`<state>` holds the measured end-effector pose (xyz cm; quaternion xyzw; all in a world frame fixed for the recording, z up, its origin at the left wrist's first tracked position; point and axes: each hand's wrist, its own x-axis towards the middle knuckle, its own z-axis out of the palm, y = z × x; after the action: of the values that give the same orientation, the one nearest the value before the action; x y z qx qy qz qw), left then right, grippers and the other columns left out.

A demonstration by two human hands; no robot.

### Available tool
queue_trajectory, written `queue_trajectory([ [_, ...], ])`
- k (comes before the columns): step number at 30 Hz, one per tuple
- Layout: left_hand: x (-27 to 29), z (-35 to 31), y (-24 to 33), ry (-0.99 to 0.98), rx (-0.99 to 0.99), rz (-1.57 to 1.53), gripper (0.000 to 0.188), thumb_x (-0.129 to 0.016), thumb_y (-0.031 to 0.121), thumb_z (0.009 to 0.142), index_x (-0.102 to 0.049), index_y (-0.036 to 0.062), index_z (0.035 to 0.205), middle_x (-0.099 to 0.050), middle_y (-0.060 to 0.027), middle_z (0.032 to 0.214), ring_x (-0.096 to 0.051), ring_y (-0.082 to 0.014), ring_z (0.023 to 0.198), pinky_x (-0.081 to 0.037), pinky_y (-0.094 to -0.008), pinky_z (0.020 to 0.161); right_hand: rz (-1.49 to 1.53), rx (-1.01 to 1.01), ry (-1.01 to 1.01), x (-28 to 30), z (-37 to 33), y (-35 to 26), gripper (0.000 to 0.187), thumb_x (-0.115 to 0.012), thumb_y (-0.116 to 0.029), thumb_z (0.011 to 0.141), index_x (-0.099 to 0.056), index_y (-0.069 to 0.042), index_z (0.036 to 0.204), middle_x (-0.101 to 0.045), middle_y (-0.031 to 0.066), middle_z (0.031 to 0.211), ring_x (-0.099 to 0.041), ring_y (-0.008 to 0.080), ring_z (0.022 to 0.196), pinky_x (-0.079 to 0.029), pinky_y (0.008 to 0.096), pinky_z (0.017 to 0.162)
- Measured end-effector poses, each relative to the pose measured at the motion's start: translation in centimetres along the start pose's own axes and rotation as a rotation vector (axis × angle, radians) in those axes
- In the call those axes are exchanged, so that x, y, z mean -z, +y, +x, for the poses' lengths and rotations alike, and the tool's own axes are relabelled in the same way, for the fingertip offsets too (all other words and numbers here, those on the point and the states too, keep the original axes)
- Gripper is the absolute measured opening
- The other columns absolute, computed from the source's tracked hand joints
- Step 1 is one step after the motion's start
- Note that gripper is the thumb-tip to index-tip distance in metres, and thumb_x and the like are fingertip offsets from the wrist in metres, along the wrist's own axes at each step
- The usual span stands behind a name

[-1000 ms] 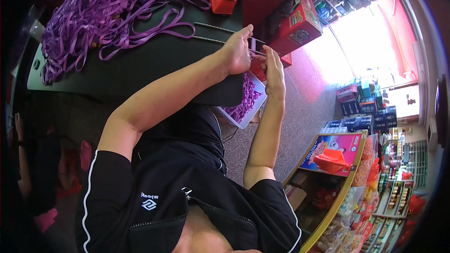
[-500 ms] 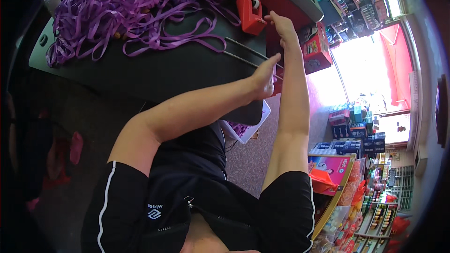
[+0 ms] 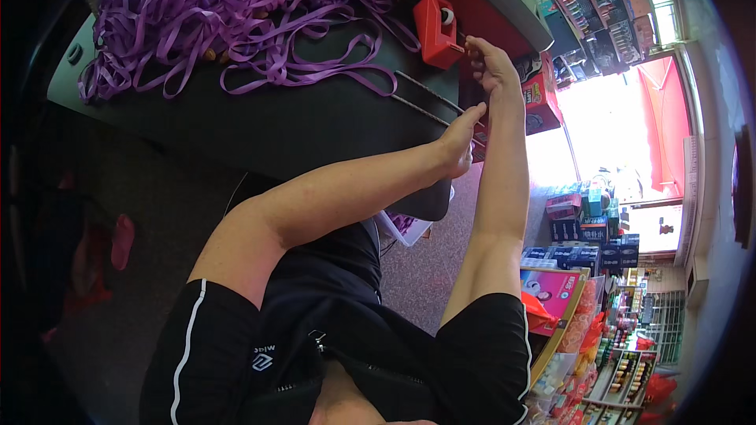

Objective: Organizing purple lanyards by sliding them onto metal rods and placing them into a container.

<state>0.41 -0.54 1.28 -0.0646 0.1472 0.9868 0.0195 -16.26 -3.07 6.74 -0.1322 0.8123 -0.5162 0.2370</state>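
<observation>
Currently, the left hand (image 3: 457, 149) is hanging by the edge of the table (image 3: 307, 122), its fingers lying nearly straight and close together beside two thin rods (image 3: 428, 96); whether it is gripping anything I cannot tell. The right hand (image 3: 494, 67) is hovering farther out, half closed, its fingertips sitting at the front end of a red tape dispenser (image 3: 427, 30); whether they are pinching any tape is too small to tell. A speckled floor (image 3: 425, 271) is stretching out below, a red curtain (image 3: 663, 130) is hanging by the bright doorway, and stacked boxes (image 3: 579, 224) are standing nearby. The table is bearing a big heap of purple straps (image 3: 213, 12), one loop lying at the rods' ends. Beneath the table's corner, a white bin (image 3: 422, 231) is holding purple strips (image 3: 404, 223), and the dispenser is holding a pale tape roll (image 3: 447, 16).
</observation>
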Motion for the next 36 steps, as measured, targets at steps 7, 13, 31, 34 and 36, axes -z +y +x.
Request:
queue_trajectory([
  [7,0.2,-0.5,0.8,-0.081,-0.007,0.002,0.064,-0.046,0.049,0.091,-0.029,0.0094,0.139,-0.035,-0.0097,0.138,-0.035,-0.0216,0.126,-0.028,-0.0384,0.105,0.066,-0.086,-0.091,-0.1,-2.3,1.7,0.022,-0.071,-0.038,0.075,-0.063,-0.018,0.072,-0.047,-0.0108,0.061,-0.034,0.0029,0.049,-0.021,0.0220,0.048],
  [13,1.7,2.3,-0.5,-0.125,-0.005,-0.126,0.038,-0.045,0.042,0.094,-0.047,0.0142,0.120,-0.056,-0.0048,0.110,-0.054,-0.0205,0.101,-0.042,-0.0406,0.090,0.055,-0.067,-0.089,-0.2,-1.7,3.1,0.026,-0.070,-0.041,0.077,-0.062,-0.017,0.073,-0.045,-0.0109,0.060,-0.034,0.0024,0.047,-0.022,0.0201,0.044],
  [31,1.0,1.7,0.0,-0.110,0.027,-0.189,0.047,-0.038,0.049,0.095,-0.046,0.0110,0.121,-0.058,-0.0090,0.112,-0.055,-0.0250,0.104,-0.039,-0.0437,0.096,0.130,0.038,-0.020,-1.6,-0.4,4.2,0.016,-0.066,-0.032,0.076,-0.064,-0.016,0.076,-0.050,-0.0084,0.065,-0.034,0.0044,0.052,-0.023,0.0233,0.047],
  [34,1.4,2.6,-0.4,-0.123,0.010,-0.187,0.048,-0.038,0.049,0.095,-0.045,0.0097,0.123,-0.057,-0.0097,0.114,-0.054,-0.0248,0.105,-0.039,-0.0422,0.096,0.148,0.047,-0.002,-1.8,-0.3,4.3,0.014,-0.066,-0.030,0.075,-0.063,-0.017,0.076,-0.052,-0.0082,0.067,-0.036,0.0051,0.054,-0.024,0.0232,0.050],
  [36,1.7,3.0,-0.4,-0.107,0.010,-0.178,0.049,-0.038,0.048,0.095,-0.045,0.0090,0.123,-0.056,-0.0099,0.115,-0.054,-0.0246,0.106,-0.039,-0.0414,0.096,0.152,0.080,0.056,-2.5,-0.8,3.9,0.013,-0.066,-0.029,0.074,-0.063,-0.017,0.076,-0.053,-0.0081,0.067,-0.036,0.0059,0.054,-0.024,0.0229,0.051],
])
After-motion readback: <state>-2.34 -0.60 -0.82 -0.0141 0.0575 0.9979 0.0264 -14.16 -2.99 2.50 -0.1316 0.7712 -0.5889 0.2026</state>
